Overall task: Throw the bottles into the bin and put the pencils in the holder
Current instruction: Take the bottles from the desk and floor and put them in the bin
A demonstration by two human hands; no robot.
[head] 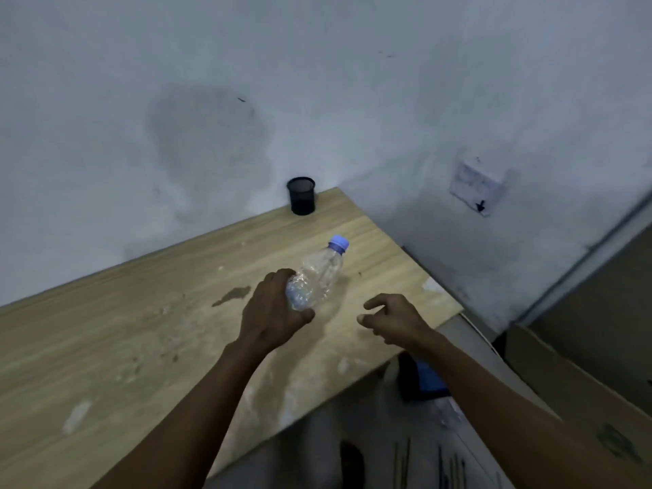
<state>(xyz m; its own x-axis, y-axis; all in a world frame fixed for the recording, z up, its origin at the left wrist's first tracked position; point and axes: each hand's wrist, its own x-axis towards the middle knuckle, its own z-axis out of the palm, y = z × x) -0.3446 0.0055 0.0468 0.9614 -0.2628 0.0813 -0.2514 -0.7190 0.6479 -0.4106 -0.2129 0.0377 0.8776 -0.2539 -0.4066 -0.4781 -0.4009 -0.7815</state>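
A clear, crumpled plastic bottle (pixel 319 273) with a blue cap is held above the wooden table (pixel 141 330); my left hand (pixel 271 312) grips its lower end, and the cap points away to the upper right. To the right of it, my right hand (pixel 391 321) hovers with its fingers apart and holds nothing. A black mesh pencil holder (pixel 301 195) stands at the table's far corner against the wall. Down on the floor lie several thin dark pencils (pixel 441 464), and a second clear bottle (pixel 448 411) lies beside them, blurred.
A dark bin with something blue in it (pixel 420 379) sits on the floor below the table's right edge. A large cardboard box (pixel 582 393) stands at the right. A wall socket plate (pixel 476 187) is on the white wall. The tabletop carries stains.
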